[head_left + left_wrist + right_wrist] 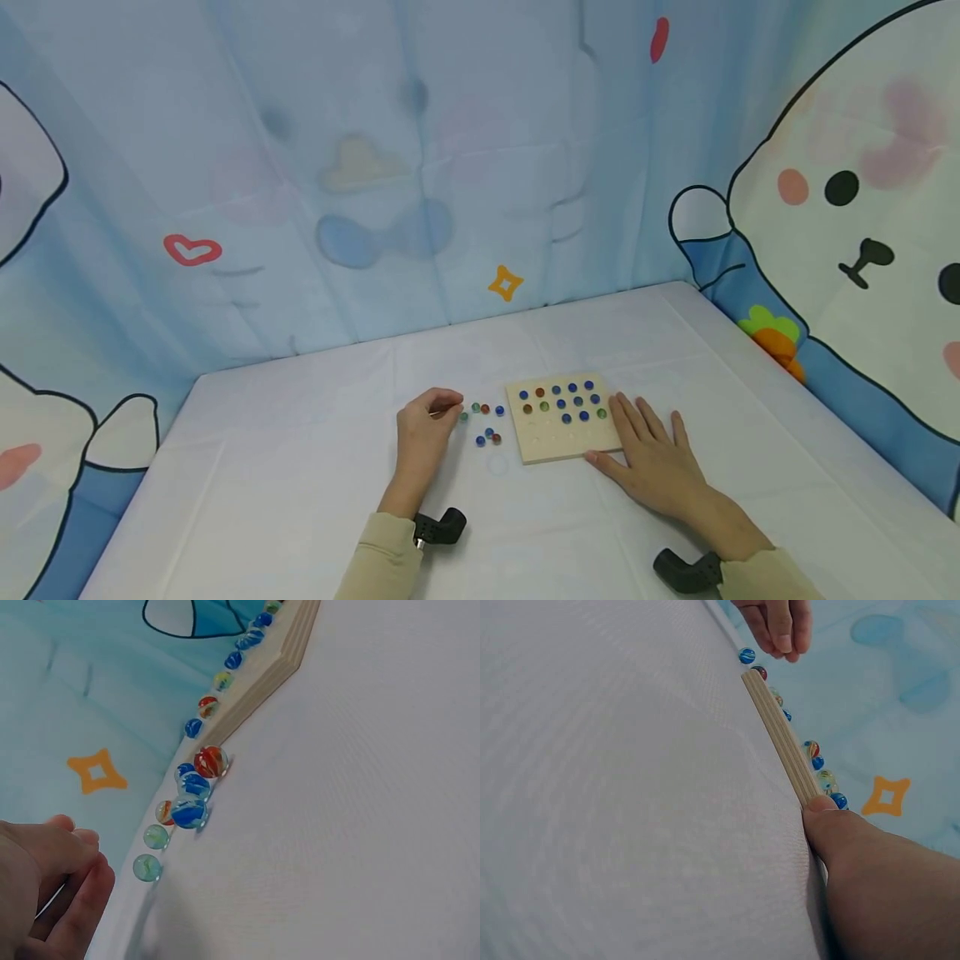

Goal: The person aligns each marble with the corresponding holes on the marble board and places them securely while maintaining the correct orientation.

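Pale square plywood board [562, 442], edge finely banded in layers, lies on a lightly creased white cloth [285, 467], swirled blue, red and green glass marbles seated in its upper rows [577, 402]. Right hand [652, 460] released, fingers spread, thumb touching the board's near right corner. Left hand [426, 425], fingers bent and tips drawn together, is just beside glossy, round loose glass marbles [500, 411] left of the board; whether it grasps one, I cannot tell.
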